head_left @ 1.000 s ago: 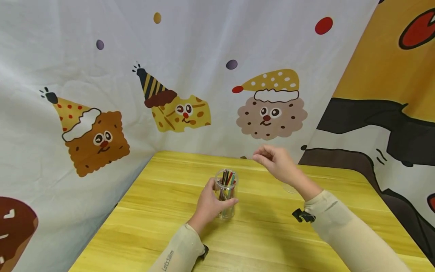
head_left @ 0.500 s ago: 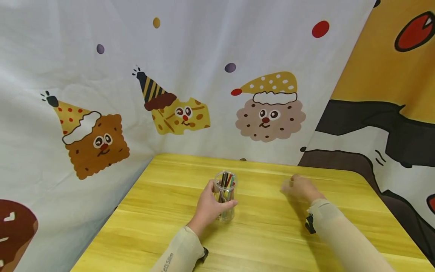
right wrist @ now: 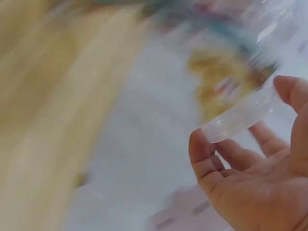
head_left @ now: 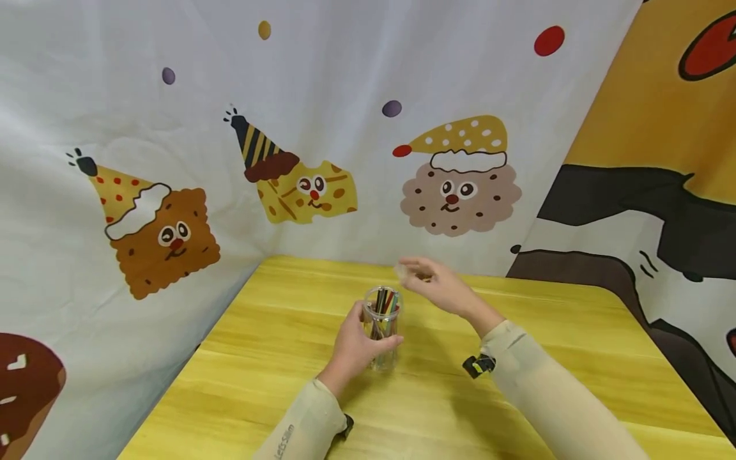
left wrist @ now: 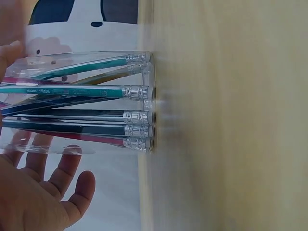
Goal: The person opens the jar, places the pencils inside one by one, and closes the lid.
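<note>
A clear plastic jar [head_left: 384, 362] stands upright on the table, holding several pencils [left wrist: 72, 91] in teal, black and red. In the left wrist view their metal-banded eraser ends sit at the jar's bottom. My left hand [head_left: 358, 345] grips the jar from the left, thumb across its near side. Just above and right of the open jar mouth is my right hand [head_left: 445, 291]. Between its thumb and fingers it pinches a clear round lid [right wrist: 240, 115], whose rim shows plainly in the right wrist view. Lid and jar are apart.
The yellow wood-grain table [head_left: 276, 332] runs back to a white cloth backdrop [head_left: 322, 83] with cartoon snacks printed on it. A second printed cloth [head_left: 661, 147] in orange, black and white hangs at the right.
My right hand went down to the table at the right, picked up the clear lid lying there, and carried it left towards the jar mouth. My left hand stays on the jar.
</note>
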Action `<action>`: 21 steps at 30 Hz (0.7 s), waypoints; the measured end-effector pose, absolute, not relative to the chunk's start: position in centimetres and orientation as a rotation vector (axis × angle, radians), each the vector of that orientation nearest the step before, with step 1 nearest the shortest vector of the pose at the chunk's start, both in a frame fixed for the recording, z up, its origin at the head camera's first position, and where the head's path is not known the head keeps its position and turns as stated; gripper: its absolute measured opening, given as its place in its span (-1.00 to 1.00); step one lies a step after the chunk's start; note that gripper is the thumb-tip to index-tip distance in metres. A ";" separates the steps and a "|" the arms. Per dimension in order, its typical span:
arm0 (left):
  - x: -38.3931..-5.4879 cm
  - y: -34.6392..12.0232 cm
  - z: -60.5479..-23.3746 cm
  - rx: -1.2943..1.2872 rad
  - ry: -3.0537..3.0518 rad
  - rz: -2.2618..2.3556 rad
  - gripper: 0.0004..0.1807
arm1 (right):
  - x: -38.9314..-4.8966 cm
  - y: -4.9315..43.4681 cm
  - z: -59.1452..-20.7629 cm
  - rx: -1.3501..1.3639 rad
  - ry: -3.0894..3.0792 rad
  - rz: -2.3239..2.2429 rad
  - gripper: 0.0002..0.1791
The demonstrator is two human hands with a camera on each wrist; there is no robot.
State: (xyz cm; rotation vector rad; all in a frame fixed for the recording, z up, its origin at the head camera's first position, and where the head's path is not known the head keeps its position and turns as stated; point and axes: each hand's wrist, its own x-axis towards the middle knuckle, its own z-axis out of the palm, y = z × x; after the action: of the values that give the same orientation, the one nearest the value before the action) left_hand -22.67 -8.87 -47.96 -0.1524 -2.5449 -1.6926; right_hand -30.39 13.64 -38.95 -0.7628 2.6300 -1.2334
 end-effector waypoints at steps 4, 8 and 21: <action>-22.7 -9.0 -47.9 -0.196 -2.537 -1.703 -0.26 | -27.0 9.8 -36.1 -1.122 2.705 -0.976 -0.42; -22.5 -9.0 -48.0 -0.259 -2.522 -1.744 -0.33 | -25.1 8.7 -37.2 -1.281 2.854 -0.624 -0.43; -22.7 -9.4 -48.4 -0.270 -2.487 -1.734 -0.18 | -25.2 8.7 -40.2 -1.665 3.099 -0.366 -0.44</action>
State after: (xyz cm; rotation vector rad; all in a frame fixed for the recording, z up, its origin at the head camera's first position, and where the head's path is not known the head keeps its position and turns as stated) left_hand -22.70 -9.40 -48.36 -0.2701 -2.4867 -1.7341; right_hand -25.18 8.68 -40.16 -1.6651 3.0994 -0.3658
